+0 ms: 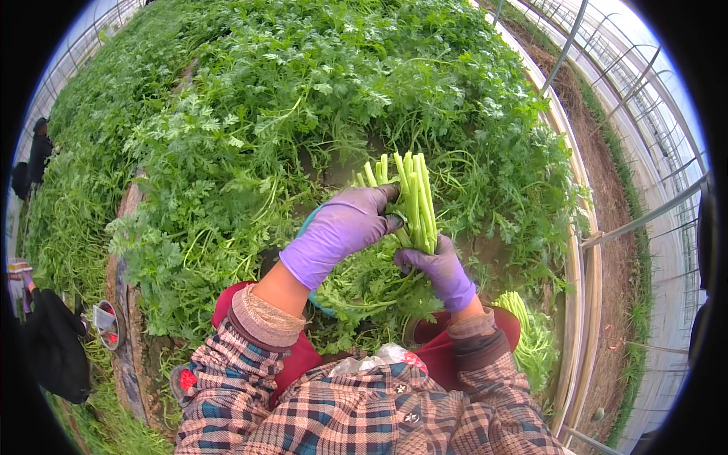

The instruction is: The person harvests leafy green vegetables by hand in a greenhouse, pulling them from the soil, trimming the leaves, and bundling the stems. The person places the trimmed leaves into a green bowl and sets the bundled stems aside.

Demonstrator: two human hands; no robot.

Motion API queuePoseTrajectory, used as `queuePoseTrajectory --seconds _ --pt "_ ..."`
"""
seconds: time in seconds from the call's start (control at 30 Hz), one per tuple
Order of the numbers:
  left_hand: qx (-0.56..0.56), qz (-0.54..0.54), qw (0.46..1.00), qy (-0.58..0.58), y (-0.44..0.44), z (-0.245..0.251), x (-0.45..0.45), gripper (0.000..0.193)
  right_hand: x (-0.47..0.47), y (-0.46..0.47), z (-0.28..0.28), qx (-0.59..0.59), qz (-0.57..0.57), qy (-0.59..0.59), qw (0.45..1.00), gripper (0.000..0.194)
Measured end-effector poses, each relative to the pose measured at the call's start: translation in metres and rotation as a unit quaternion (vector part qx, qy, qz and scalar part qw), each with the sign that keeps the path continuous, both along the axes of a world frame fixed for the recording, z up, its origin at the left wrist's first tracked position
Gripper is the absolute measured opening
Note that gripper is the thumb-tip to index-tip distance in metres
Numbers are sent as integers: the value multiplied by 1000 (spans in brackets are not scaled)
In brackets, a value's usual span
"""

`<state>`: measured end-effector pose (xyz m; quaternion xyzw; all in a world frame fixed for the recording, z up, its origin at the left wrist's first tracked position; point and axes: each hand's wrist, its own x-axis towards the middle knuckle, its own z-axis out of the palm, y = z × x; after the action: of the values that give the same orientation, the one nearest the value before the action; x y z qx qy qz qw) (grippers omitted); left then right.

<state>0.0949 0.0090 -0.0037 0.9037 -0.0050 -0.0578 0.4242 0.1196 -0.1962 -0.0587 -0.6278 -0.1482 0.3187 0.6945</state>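
Note:
Both hands wear purple gloves with dirt-darkened fingers. My right hand (435,270) grips a bunch of cut leafy green stalks (418,205) low down, with the pale cut ends pointing up and away from me. My left hand (355,219) reaches in from the left, its fingers around more stalks of the same kind beside the bunch. The leafy ends (375,296) hang below the hands, between my knees. Behind my left hand shows the rim of a blue-green round container (311,219), mostly hidden by the glove and leaves.
Dense leafy plants (273,114) fill the bed ahead. A pile of cut stalks (529,335) lies right of my knee, near a wooden board edge (575,284). Metal hoops (642,219) stand beyond. At left are a person in black (54,341), another farther off (40,151), and a bucket (107,325).

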Motion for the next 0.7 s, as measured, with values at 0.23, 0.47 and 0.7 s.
queuePoseTrajectory --seconds 0.23,0.47,0.7 --pt "-504 197 841 15 7 -2 4 26 2 -2 3 12 33 30 999 42" --pt "-350 150 924 -17 17 5 6 23 0 -2 3 69 57 75 993 53" --pt "-274 161 945 80 10 7 5 49 2 -3 -2 14 86 54 995 37"
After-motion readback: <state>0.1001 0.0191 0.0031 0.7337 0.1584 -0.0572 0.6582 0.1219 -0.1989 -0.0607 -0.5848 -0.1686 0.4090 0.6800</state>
